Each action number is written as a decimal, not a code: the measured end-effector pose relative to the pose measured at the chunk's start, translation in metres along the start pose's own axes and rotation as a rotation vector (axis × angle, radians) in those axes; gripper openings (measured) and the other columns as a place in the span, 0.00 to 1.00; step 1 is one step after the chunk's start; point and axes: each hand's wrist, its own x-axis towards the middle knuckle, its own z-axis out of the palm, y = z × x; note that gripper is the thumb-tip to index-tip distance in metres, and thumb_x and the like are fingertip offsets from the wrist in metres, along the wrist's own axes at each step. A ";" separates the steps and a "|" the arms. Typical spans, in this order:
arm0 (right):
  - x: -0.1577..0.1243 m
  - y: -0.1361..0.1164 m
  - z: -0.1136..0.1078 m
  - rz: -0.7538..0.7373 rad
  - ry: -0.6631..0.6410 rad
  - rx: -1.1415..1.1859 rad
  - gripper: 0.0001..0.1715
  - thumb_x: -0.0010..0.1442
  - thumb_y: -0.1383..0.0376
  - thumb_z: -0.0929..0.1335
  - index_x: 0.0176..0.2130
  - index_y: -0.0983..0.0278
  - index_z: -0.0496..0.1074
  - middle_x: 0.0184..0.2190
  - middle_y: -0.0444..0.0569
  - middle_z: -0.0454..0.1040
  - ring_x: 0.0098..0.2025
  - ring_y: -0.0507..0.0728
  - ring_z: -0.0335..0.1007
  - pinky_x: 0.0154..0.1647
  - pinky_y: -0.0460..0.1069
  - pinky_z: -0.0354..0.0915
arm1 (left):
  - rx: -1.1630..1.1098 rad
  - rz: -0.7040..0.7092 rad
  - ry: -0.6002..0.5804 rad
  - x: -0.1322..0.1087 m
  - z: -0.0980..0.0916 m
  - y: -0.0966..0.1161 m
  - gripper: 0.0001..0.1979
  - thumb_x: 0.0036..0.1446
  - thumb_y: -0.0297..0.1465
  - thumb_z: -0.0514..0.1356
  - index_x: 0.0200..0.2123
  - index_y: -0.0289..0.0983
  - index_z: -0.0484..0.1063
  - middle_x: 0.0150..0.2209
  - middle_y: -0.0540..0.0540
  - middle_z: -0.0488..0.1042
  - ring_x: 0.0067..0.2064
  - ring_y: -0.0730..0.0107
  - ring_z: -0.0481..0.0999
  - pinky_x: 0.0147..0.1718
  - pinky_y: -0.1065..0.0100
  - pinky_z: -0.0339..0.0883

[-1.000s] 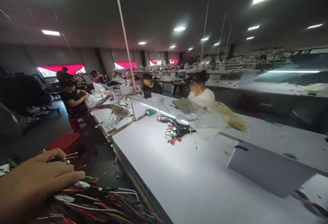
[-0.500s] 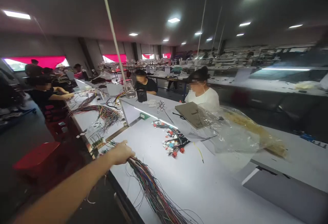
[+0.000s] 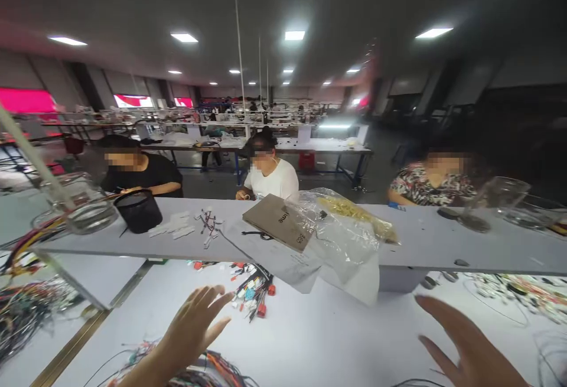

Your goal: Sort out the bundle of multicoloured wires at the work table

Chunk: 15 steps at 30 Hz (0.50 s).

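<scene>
Our biggest worry here is snagging: the wire bundle (image 3: 195, 372) lies at the bottom left of the frame, right under our left hand (image 3: 195, 328), and loose strands trail across the white bench (image 3: 336, 340). We judge that a careless sweep of either hand could catch a strand and drag the bundle, or tangle it with the small pile of red and blue connectors (image 3: 250, 292) lying just above it, near the centre of the frame. The clear plastic bag (image 3: 345, 233) drooping off the raised shelf (image 3: 425, 245) also hangs near enough to be pulled down.

Our left hand is spread wide, fingers apart, gripping nothing; it hovers just above the bundle, and we cannot tell whether the palm touches the wires. Our right hand (image 3: 469, 351), at the bottom right, is likewise flat and open, holding nothing, above bare bench. Three people sit behind the shelf, their hands well apart from ours.
</scene>
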 end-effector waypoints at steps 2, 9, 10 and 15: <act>0.039 -0.026 0.004 -0.405 0.060 -0.245 0.34 0.54 0.60 0.69 0.58 0.39 0.59 0.64 0.42 0.56 0.64 0.66 0.53 0.63 0.67 0.54 | 0.019 0.128 0.210 0.035 -0.019 0.014 0.25 0.60 0.33 0.58 0.60 0.51 0.57 0.54 0.44 0.68 0.56 0.59 0.67 0.59 0.52 0.56; 0.124 -0.094 0.027 -0.729 -0.208 -0.395 0.39 0.58 0.74 0.63 0.62 0.45 0.55 0.64 0.46 0.56 0.65 0.63 0.52 0.64 0.70 0.47 | 0.045 0.295 0.190 0.133 -0.045 0.041 0.36 0.56 0.39 0.62 0.64 0.44 0.52 0.67 0.40 0.46 0.67 0.50 0.45 0.64 0.45 0.38; 0.128 -0.094 0.028 -0.691 -0.279 -0.335 0.35 0.60 0.72 0.62 0.62 0.46 0.57 0.62 0.45 0.61 0.63 0.62 0.57 0.63 0.67 0.52 | 0.035 0.293 0.130 0.141 -0.044 0.040 0.37 0.55 0.38 0.63 0.64 0.44 0.52 0.67 0.41 0.46 0.67 0.50 0.46 0.64 0.45 0.38; 0.148 -0.085 0.004 -0.201 -0.368 0.097 0.21 0.65 0.56 0.58 0.52 0.56 0.71 0.55 0.48 0.70 0.55 0.61 0.68 0.56 0.60 0.65 | -0.089 0.267 -0.102 0.158 -0.032 0.035 0.34 0.51 0.21 0.60 0.60 0.48 0.61 0.66 0.46 0.51 0.66 0.55 0.52 0.60 0.51 0.56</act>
